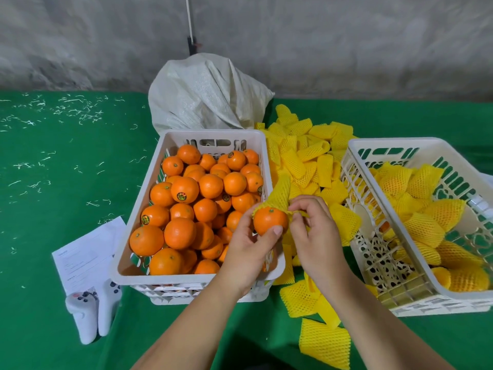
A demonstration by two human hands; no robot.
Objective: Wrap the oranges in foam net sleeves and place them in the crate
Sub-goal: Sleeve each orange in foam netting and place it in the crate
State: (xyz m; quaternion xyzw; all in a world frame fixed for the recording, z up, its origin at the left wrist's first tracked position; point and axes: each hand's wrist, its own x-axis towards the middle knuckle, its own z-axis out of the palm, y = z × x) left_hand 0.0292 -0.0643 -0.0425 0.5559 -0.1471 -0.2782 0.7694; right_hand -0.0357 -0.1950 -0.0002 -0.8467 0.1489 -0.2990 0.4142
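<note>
crates (205, 136): 2 | hands (246, 248): 2 | sack (205, 94): 1 | paper sheet (88, 252): 1 | controllers (92, 313): 2

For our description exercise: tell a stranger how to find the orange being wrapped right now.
Start at the left crate, heaped with bare oranges. Just off its near right corner, two hands meet; the left hand holds one orange. Only this orange is lifted clear, with a yellow sleeve half over it.

Soft, even light is falling from above, giving only faint shadows under the orange crate (138, 273) on the green cloth (53, 182). No glare is showing. The wide lens is bowing the edges (crate rims curve), and the concrete wall (346, 49) is looking smeared.
</note>
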